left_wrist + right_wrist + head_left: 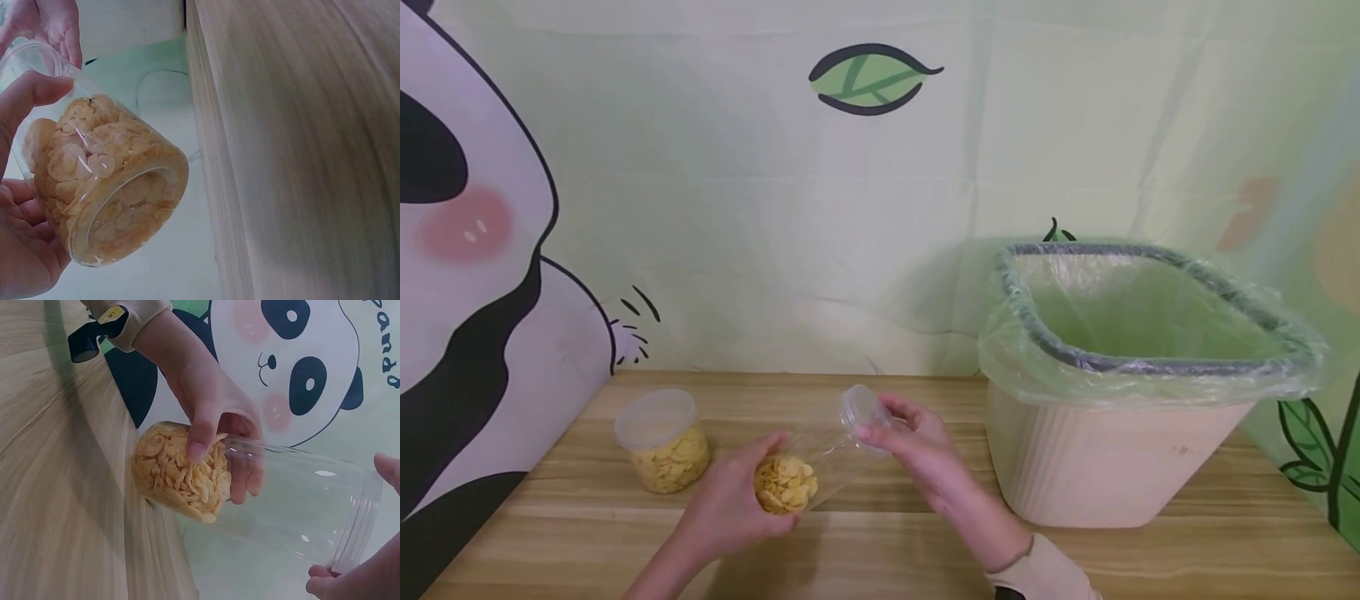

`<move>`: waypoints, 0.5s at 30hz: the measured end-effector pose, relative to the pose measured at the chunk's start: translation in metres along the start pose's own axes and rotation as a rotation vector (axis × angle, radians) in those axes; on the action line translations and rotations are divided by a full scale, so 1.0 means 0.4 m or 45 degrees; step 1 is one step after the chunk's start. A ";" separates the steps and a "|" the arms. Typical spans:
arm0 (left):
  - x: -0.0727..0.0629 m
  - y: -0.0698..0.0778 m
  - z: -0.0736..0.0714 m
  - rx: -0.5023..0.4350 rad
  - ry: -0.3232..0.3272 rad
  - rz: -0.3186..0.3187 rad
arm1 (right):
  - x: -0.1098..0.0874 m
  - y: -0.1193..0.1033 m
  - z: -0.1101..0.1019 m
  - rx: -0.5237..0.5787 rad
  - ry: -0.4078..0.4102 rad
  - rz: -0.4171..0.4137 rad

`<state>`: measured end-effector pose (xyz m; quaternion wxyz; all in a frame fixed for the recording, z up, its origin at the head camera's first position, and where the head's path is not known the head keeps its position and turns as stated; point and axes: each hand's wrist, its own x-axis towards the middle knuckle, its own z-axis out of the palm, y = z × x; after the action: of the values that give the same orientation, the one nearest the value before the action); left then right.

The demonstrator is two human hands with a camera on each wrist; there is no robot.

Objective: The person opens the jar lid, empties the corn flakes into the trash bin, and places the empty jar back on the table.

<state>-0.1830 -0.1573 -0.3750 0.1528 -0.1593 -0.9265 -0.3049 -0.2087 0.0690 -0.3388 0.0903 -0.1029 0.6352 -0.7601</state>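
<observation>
A tall clear plastic jar (pixel 835 457) is held tilted over the table between both hands. Yellow corn flakes (pixel 184 469) fill its bottom end, while the rest of the jar is see-through. My left hand (pixel 724 502) grips the jar around the flake-filled end, thumb on one side and fingers on the other. At the raised end, my right hand (pixel 928 457) grips the clear round lid (pixel 859 407) with thumb and fingers on its edge. In the left wrist view, the jar's base (pixel 134 209) faces the camera, and the right hand shows behind the lid end.
Left of my hands, a shorter clear tub (pixel 662 442) of corn flakes stands on the wooden table (pixel 865 567). To the right stands a cream trash bin (pixel 1097 467) with a clear liner under a grey rim. Behind hangs a green cloth (pixel 760 208) with panda and leaf prints.
</observation>
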 end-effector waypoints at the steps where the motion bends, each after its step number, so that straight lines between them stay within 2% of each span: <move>1: 0.000 0.000 0.000 -0.002 -0.001 0.000 | 0.000 0.000 -0.002 0.005 -0.007 0.002; 8: -0.001 0.001 0.000 -0.037 -0.011 0.010 | 0.004 -0.001 -0.018 0.011 -0.051 0.022; 15: -0.004 0.000 -0.003 -0.065 -0.037 0.018 | 0.009 -0.007 -0.038 0.042 -0.222 -0.007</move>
<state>-0.1813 -0.1585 -0.3749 0.1373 -0.1743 -0.9194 -0.3248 -0.2165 0.0827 -0.3384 0.1448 -0.1689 0.6122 -0.7588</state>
